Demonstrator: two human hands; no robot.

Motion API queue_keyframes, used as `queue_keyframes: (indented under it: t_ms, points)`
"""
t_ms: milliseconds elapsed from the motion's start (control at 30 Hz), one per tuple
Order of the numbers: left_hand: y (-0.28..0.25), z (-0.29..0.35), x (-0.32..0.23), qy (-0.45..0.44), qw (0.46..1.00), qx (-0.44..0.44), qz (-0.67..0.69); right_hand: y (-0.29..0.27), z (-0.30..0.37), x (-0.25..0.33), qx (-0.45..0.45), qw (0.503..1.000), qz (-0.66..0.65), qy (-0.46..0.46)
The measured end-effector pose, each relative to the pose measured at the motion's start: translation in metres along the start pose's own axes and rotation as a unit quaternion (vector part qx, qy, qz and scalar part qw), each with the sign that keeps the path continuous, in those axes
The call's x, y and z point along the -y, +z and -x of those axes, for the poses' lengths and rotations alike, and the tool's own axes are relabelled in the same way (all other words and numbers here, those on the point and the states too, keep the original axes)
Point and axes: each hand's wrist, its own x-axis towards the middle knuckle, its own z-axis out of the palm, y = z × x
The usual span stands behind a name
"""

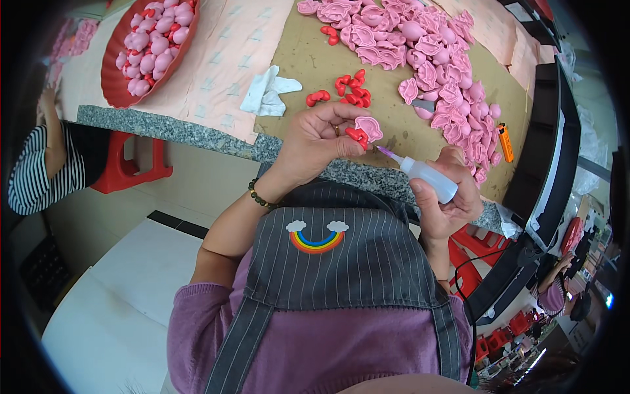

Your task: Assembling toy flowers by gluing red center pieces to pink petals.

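My left hand pinches a small pink moulded piece with a red part pressed against it, just over the table's front edge. My right hand grips a small clear squeeze bottle. Its thin purple nozzle points at the pink piece and ends just short of it. A few loose red parts lie on the brown board just beyond my left hand.
A heap of pink moulded pieces covers the board's far right. A red bowl of finished pink pieces stands at far left. A white rag, an orange lighter and another person's striped sleeve are nearby.
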Motion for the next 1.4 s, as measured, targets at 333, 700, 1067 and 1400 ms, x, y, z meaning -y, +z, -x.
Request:
queue_keyframes:
  t_ms: [333, 700, 1067, 1400]
  points:
    - [-0.003, 0.001, 0.003, 0.017, 0.998, 0.052, -0.024, 0.001, 0.001, 0.002, -0.024, 0.999, -0.021, 0.014]
    - [-0.001, 0.001, -0.001, -0.002, 0.998, 0.048, -0.038, 0.005, -0.002, -0.003, -0.004, 1.0, -0.014, 0.017]
    - [-0.001, 0.003, 0.001, 0.004, 0.999, 0.04, -0.031, -0.011, 0.007, -0.02, -0.112, 0.932, -0.29, 0.185]
    - [-0.005, 0.003, 0.003, -0.004, 0.998, 0.04, -0.045, -0.058, -0.032, -0.048, -0.184, 0.969, 0.016, 0.162]
